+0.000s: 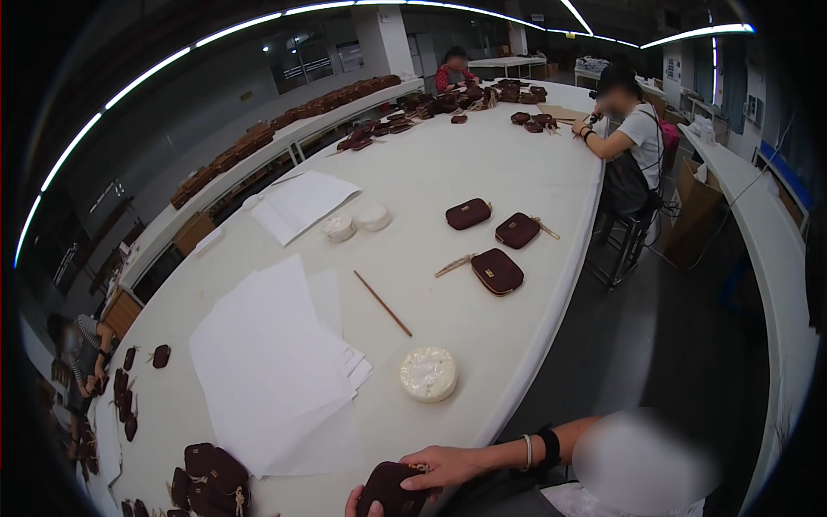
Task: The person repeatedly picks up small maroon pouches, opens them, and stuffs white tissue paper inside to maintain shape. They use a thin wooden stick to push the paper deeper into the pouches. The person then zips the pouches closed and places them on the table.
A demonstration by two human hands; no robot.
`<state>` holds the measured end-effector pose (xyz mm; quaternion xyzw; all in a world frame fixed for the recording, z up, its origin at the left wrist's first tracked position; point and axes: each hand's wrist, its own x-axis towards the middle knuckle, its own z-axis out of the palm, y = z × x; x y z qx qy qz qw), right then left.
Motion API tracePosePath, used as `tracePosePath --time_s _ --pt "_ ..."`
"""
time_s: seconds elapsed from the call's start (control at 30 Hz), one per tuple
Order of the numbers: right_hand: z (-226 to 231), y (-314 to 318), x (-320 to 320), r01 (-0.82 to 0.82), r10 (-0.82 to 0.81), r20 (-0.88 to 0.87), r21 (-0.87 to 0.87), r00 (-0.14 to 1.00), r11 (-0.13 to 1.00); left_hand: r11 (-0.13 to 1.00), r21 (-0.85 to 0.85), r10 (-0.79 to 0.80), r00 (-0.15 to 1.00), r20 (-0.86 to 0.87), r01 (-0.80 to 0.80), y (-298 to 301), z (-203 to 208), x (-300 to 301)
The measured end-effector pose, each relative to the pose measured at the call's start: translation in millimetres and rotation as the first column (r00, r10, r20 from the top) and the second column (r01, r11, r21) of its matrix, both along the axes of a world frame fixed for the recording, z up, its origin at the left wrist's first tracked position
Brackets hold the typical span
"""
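Note:
At the bottom edge of the head view, I hold a small dark burgundy zip pouch with rounded corners. My left hand grips its left side, with only some fingertips showing. My right hand reaches in from the right, a bracelet and a black band on the wrist, its thumb pressing the pouch's face. Its fingers close near the gold-coloured zip at the upper edge; their tips are partly hidden. Beyond my hands lies a round cream-white roll or disc. Left of me, similar pouches are heaped together.
White paper sheets spread across the white table, beside a thin brown stick. Farther off lie two white rolls and three pouches. Co-workers sit at the far right, far end and left, near more pouches.

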<state>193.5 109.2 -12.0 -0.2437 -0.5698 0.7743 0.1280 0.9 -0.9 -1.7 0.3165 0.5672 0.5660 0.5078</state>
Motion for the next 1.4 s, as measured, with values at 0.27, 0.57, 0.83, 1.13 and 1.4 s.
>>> tracePosePath --time_s 0.27,0.57,0.83,1.13,1.4 --pt "-4.8 -0.9 -3.3 0.025 -0.024 -0.026 0.061 0.999 0.998 0.999 0.046 -0.028 1.0 -0.01 0.029 -0.9 -13.0 -7.4" --pt "2.1 1.0 -1.2 -0.021 0.019 0.051 0.025 0.998 0.999 0.999 -0.006 -0.036 0.998 0.044 0.036 -0.2 -10.6 -5.3" --pt "-2.7 1.3 -1.3 0.115 -0.119 0.033 0.101 0.992 0.988 0.984 0.047 0.169 0.985 0.034 -0.17 5.1 -6.7 -10.0" --pt "10.7 16.0 22.0 0.095 -0.135 0.16 0.237 0.978 0.967 0.845 0.209 0.462 0.868 0.181 -0.493 11.4 36.4 -81.0" --pt "18.1 85.3 102.3 0.293 -0.655 0.121 0.824 0.746 0.486 0.725 0.393 0.678 0.487 -0.551 -0.565 0.2 56.1 -219.7"
